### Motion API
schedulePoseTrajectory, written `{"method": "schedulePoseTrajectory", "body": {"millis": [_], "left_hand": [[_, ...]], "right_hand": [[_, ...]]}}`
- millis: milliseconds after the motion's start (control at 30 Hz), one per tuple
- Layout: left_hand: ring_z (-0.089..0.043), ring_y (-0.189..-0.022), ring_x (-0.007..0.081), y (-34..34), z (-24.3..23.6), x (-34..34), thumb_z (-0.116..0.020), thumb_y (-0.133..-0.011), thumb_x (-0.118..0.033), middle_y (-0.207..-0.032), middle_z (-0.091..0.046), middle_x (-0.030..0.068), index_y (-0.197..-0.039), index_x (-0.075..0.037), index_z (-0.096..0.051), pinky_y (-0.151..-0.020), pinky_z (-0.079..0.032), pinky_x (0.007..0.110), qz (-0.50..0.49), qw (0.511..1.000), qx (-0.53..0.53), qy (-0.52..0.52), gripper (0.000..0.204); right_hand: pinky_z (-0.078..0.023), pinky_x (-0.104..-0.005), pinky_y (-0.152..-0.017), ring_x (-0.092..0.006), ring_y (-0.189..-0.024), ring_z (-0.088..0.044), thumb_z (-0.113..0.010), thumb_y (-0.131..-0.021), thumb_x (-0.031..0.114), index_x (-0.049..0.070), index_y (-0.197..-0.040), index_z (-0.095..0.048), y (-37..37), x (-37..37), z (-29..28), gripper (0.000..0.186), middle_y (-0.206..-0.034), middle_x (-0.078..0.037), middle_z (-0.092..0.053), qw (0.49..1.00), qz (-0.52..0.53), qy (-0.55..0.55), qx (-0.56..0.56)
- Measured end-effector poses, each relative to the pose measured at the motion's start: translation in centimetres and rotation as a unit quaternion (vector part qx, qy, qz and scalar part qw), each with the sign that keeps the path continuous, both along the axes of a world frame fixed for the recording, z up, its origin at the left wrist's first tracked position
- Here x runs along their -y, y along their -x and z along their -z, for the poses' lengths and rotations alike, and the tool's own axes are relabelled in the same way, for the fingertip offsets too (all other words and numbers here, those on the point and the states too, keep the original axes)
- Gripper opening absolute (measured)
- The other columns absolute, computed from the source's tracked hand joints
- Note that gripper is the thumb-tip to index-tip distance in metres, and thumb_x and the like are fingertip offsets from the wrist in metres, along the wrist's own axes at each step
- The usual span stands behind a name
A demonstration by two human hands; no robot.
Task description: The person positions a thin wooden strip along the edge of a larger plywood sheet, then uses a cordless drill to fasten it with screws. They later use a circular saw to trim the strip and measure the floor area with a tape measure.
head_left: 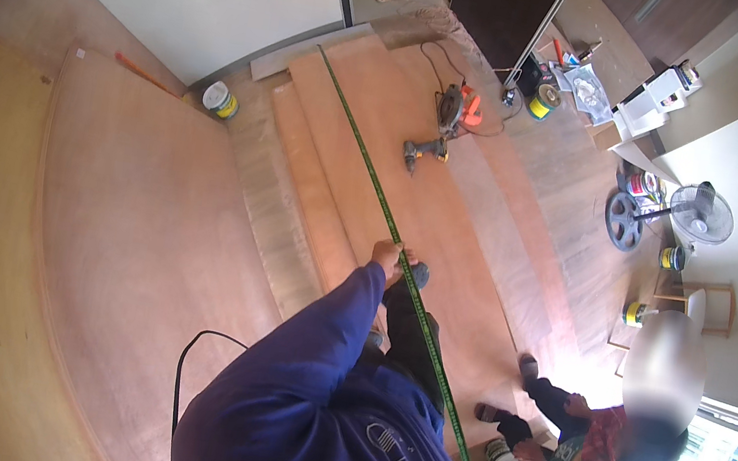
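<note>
My left hand (387, 255) reaches forward at the end of a blue sleeve and pinches a long green measuring tape (365, 146). The tape runs taut and diagonal over a stack of plywood sheets (475, 239) on the floor, from the far wall down past my legs to the lower right. There it passes behind my body. My right hand is hidden from the camera. My dark shoe (418, 274) stands on the plywood just beside the left hand.
A circular saw (453, 108) and a cordless drill (423, 150) lie on the far plywood. A large sheet (146, 222) lies left, a small can (220, 98) beyond it. Another person (587, 443) crouches lower right. A floor fan (699, 213) and cans stand right.
</note>
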State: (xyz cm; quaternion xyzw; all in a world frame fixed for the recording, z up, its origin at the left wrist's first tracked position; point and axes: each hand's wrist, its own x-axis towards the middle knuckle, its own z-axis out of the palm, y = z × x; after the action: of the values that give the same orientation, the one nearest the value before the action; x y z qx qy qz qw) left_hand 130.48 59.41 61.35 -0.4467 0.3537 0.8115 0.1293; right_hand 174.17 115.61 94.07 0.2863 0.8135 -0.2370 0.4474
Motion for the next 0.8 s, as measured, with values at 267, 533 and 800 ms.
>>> {"method": "schedulePoseTrajectory", "body": {"millis": [267, 533, 800], "left_hand": [[-0.074, -0.088, 0.0398, 8.8, 1.5, -4.7, -0.045, -0.106, -0.009, -0.102, -0.067, 0.0227, -0.112, -0.001, -0.048, -0.077, -0.065, 0.057, 0.058, 0.998, 0.02, -0.011, 0.01], [-0.072, -0.104, 0.0437, 16.0, -0.1, -8.6, -0.042, -0.107, -0.006, -0.111, -0.067, 0.026, -0.11, 0.003, -0.05, -0.09, -0.062, 0.06, 0.15, 0.986, 0.073, 0.021, 0.012], [-0.072, -0.105, 0.0419, 18.8, 0.5, -12.1, -0.043, -0.108, -0.01, -0.113, -0.069, 0.0226, -0.112, 0.0, -0.052, -0.087, -0.062, 0.058, 0.179, 0.977, 0.112, 0.021, 0.014]], "right_hand": [[-0.047, -0.0503, -0.065, -0.0328, -0.073, -0.068, -0.061, -0.096, 0.033, 0.003, -0.09, -0.072, 4.4, -3.0, 1.5, 0.032, -0.081, -0.023, -0.069, 0.997, -0.068, 0.008, -0.045], [-0.045, -0.0534, -0.065, -0.0401, -0.074, -0.065, -0.058, -0.099, 0.034, 0.003, -0.087, -0.069, 6.2, -6.8, -0.8, 0.035, -0.081, -0.024, -0.068, 0.996, -0.035, 0.001, -0.087], [-0.055, -0.0444, -0.068, -0.0291, -0.077, -0.07, -0.071, -0.088, 0.026, 0.015, -0.096, -0.077, 11.3, -8.8, -2.9, 0.014, -0.084, -0.01, -0.07, 0.973, -0.055, -0.217, -0.048]]}}
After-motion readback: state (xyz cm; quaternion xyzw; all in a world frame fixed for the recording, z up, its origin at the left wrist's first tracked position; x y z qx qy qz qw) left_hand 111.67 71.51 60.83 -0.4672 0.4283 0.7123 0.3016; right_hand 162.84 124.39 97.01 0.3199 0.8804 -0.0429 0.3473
